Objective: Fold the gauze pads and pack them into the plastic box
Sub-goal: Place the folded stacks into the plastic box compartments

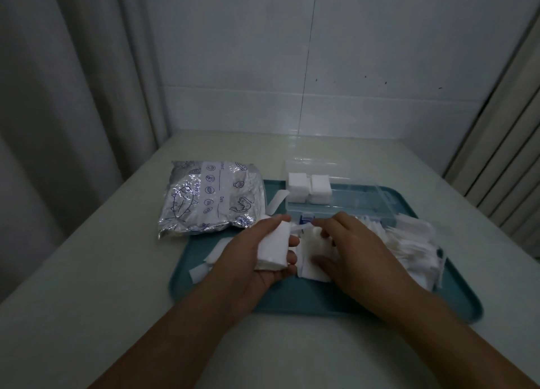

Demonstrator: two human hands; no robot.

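Note:
My left hand (257,260) grips a thick stack of folded white gauze pads (273,250) above the teal tray (222,295). My right hand (347,248) lies on loose gauze pads (314,267) on the tray, its fingertips pinching a thin gauze strip (301,228) near the left hand. A heap of unfolded gauze (409,245) spreads over the tray's right side. The clear plastic box (350,197) stands open at the tray's far edge, with two stacks of folded pads (309,188) in its left end.
A silver printed foil bag (210,197) lies left of the box, partly over the tray's corner. Loose gauze strips (201,269) hang over the tray's left rim. A curtain hangs at left, a tiled wall stands behind the pale table.

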